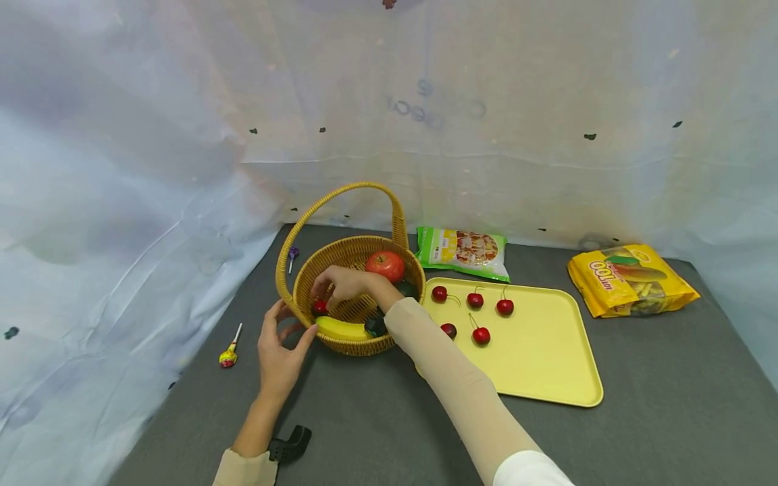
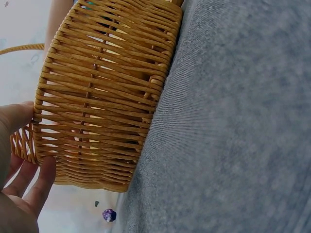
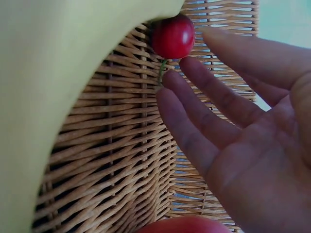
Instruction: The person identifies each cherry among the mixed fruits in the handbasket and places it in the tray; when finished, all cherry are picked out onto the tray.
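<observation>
A woven wicker basket [image 1: 352,347] with a tall handle stands on the dark tabletop. My left hand [image 1: 279,358] grips its left rim near the handle's base, thumb and fingers on either side of the wicker [image 2: 107,97]. Inside the basket is my right hand [image 1: 348,283], its fingers loosely bent and spread beside a red cherry [image 3: 173,37]. A small gap seems to separate thumb and cherry. The cherry lies by the tip of a yellow banana [image 1: 342,329]. A round red fruit [image 1: 385,266] and a dark green one [image 1: 406,290] are also inside; the right forearm partly covers the contents.
Right of the basket, a yellow tray [image 1: 547,344] bears several cherries [image 1: 481,336]. Behind it lies a green-and-white snack bag [image 1: 464,252]; a yellow mango-printed bag [image 1: 632,280] is farther right. Two lollipops, one yellow [image 1: 228,356] and one purple [image 1: 294,252], lie left.
</observation>
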`<state>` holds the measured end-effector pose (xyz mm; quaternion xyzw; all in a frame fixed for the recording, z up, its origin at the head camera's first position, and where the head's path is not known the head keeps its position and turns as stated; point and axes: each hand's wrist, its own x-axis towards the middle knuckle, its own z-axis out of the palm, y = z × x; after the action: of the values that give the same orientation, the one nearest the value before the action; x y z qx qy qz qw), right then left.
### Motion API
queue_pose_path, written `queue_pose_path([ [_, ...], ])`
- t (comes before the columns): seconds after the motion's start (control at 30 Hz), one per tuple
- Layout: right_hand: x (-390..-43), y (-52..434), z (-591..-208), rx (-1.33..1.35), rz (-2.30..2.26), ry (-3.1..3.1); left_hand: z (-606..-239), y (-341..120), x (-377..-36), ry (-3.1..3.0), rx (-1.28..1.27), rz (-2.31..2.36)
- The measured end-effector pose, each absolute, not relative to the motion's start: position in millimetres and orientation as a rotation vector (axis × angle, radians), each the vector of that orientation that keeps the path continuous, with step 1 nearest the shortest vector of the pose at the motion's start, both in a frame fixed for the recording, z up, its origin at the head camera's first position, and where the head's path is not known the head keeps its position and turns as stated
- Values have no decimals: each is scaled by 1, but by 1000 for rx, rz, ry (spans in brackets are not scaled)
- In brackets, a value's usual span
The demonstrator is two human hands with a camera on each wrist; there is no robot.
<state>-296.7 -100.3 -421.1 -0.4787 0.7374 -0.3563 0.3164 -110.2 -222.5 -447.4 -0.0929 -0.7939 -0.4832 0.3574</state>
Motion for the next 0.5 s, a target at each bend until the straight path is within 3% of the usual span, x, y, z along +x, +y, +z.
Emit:
queue_pose_path([
  [0.5,-294,-107,-422,-1281,-772,1932,-478,-240,-123,-2030,-256,-1300],
])
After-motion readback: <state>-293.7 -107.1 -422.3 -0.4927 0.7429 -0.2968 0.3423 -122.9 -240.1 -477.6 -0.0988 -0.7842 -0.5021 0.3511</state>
